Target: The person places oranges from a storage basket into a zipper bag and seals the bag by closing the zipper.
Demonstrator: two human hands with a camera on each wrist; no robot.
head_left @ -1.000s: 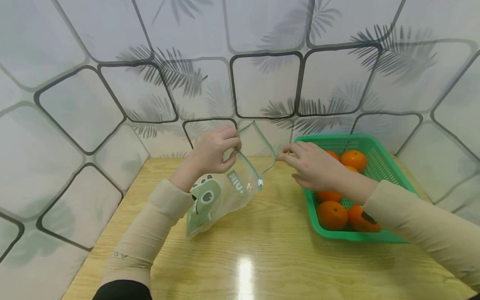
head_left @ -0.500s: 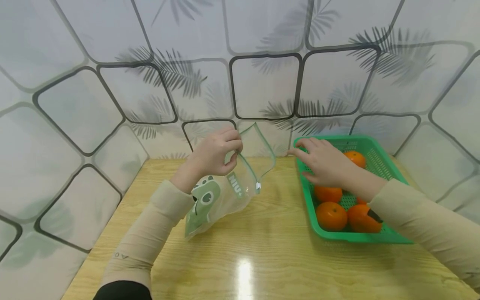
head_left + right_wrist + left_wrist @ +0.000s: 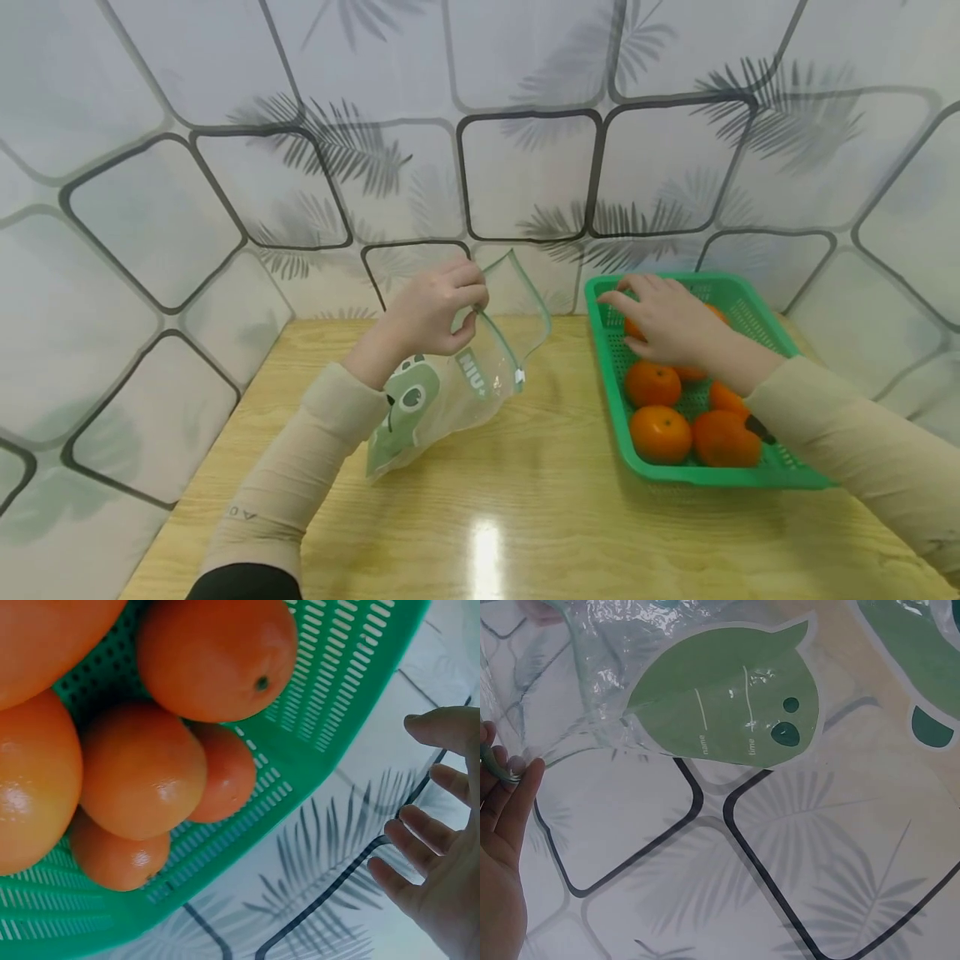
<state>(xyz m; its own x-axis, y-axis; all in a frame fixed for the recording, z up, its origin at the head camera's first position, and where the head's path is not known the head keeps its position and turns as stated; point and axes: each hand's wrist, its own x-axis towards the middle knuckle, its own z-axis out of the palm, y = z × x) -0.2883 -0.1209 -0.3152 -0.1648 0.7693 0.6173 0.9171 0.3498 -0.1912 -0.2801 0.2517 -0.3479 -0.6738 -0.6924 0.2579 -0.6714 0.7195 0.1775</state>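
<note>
My left hand [image 3: 438,307] pinches the green-edged mouth of a clear zip bag [image 3: 472,392] and holds it up over the table. The bag's mouth gapes, and a small white slider sits at its near corner. Green cartoon prints [image 3: 727,697] show on the plastic. Over the green basket [image 3: 622,433] hangs my right hand [image 3: 667,321], fingers spread and slightly bent, with nothing in them. Several oranges [image 3: 661,434] lie in the basket, some of them hidden under the right hand and sleeve. In the right wrist view the oranges [image 3: 142,771] lie to the left of the fingers.
Both hands work above a light wooden table [image 3: 420,533], the basket standing on its right side. Behind and to the left rises a patterned wall covering [image 3: 532,175] with dark outlines and leaf prints.
My right hand has left the bag's mouth and moved right, over the basket, its fingers spreading. The left hand stays nearly in place with the bag.
</note>
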